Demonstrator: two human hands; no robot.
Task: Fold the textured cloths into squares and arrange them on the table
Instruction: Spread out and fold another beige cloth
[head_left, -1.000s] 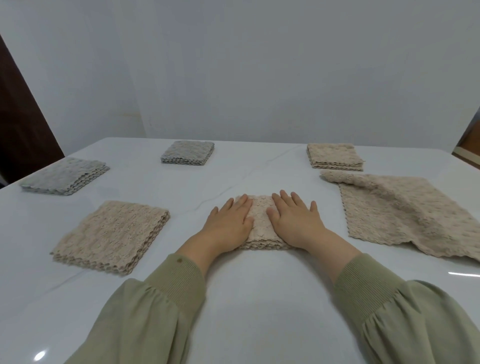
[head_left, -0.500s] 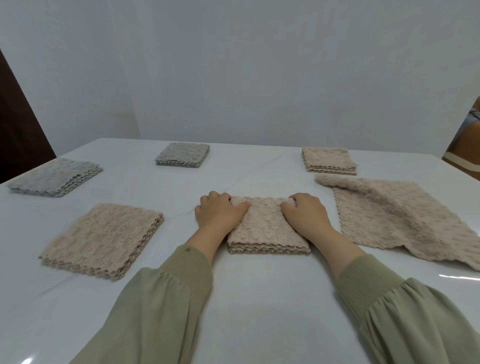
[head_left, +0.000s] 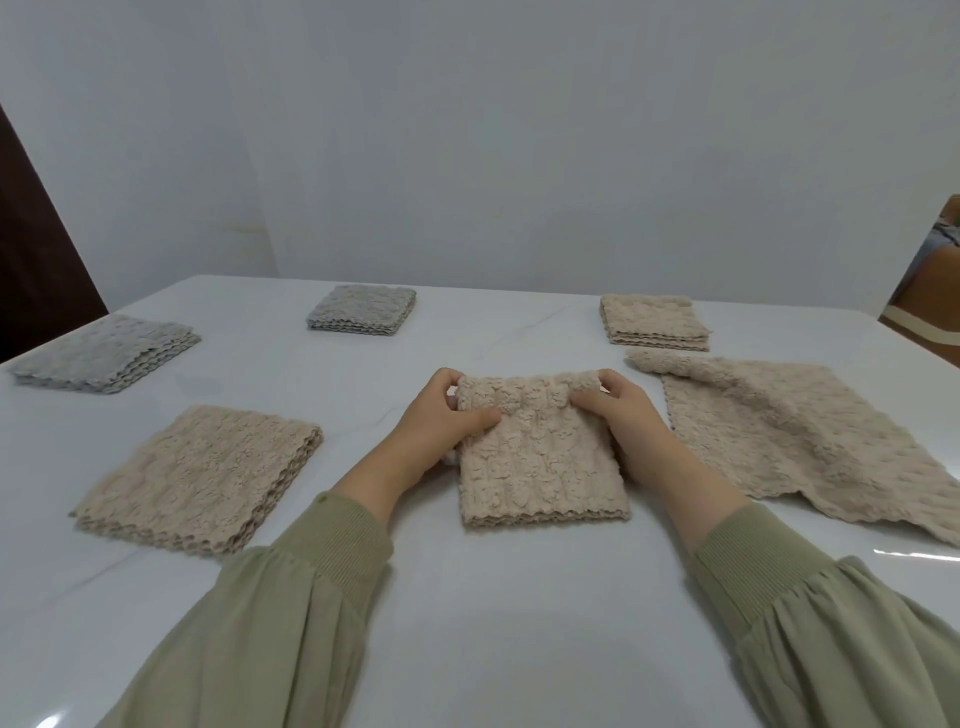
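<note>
Both hands on the folded beige cloth (head_left: 540, 462), centre of the white table (head_left: 493, 613).
Left hand (head_left: 441, 421) and right hand (head_left: 623, 421) pinch its far corners, thumbs on top, far edge bunched upward.

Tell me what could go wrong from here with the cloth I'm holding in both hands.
1. The left hand and right hand pinch only the far edge of the folded beige cloth; lifted that way, its loose near layers may fan open.
2. That far edge is bunched between the thumbs, so the square may set down uneven.
3. The unfolded beige cloth lies close beside the right hand; a move rightward could snag it.
</note>
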